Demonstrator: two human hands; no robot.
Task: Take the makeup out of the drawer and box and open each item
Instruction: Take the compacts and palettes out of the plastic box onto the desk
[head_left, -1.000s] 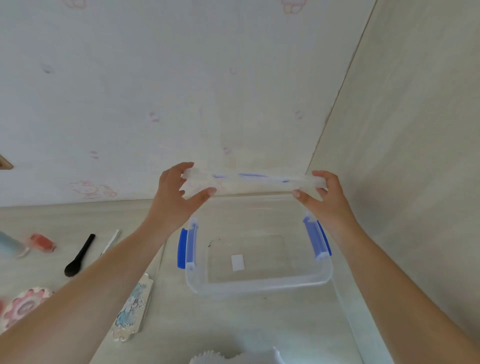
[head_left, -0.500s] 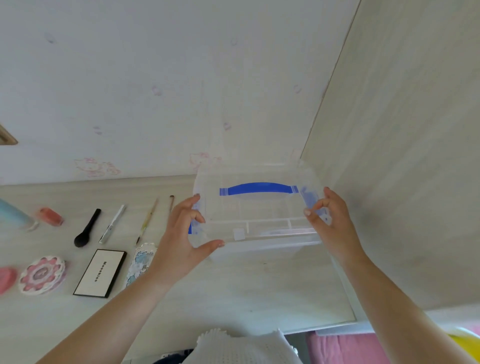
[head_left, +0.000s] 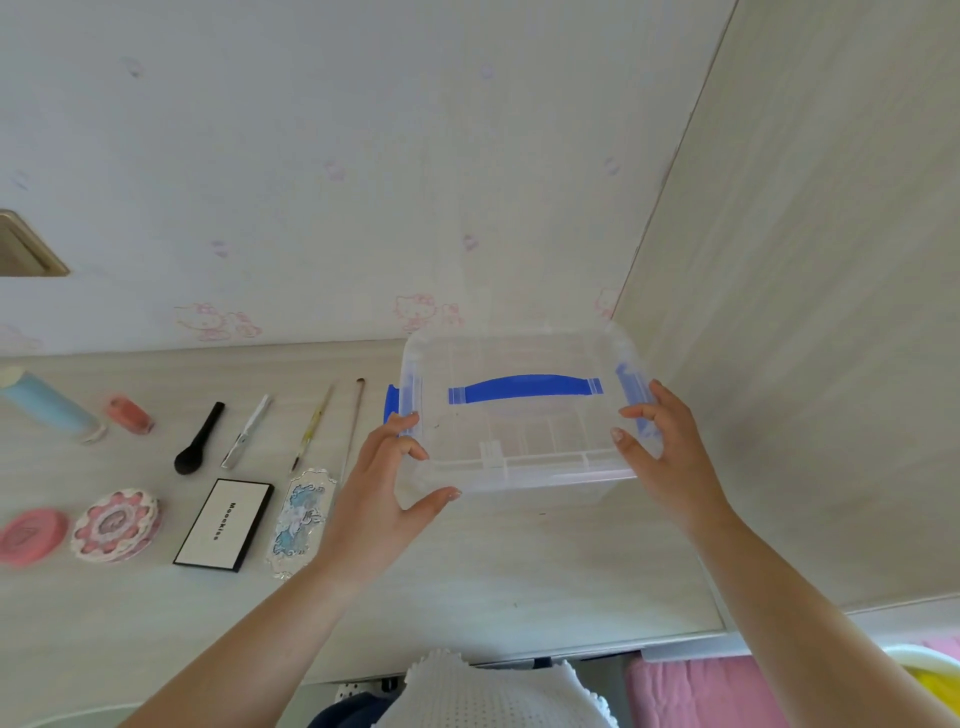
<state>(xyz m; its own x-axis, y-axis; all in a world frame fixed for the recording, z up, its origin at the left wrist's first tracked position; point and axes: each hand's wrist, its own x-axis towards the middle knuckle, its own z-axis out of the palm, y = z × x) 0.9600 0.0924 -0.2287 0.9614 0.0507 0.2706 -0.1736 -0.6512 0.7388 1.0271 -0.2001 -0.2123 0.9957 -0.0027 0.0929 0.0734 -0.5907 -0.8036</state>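
A clear plastic box (head_left: 524, 480) stands on the pale desk against the right side panel, its lid (head_left: 519, 358) with a blue handle (head_left: 524, 387) lying on top. My left hand (head_left: 382, 493) grips the lid's left front corner beside the blue side clip (head_left: 390, 405), thumb along the front. My right hand (head_left: 670, 457) pinches the right edge at the other blue clip (head_left: 631, 389). Laid out to the left are a white palette (head_left: 223, 525), an ornate blue-white case (head_left: 301, 514), a flower compact (head_left: 115, 525) and a pink compact (head_left: 28, 535).
Behind the compacts lie a blue tube (head_left: 49, 405), a pink bottle (head_left: 130, 414), a black brush (head_left: 197, 441), a silver pen (head_left: 245, 432) and two thin brushes (head_left: 311, 428). The wooden side panel (head_left: 805, 312) rises on the right. The desk's front edge (head_left: 571, 647) is near me.
The lid, held up edge-on above the open box a second ago, has come down flat onto the box. Both hands have dropped to its sides. The view has tilted down.
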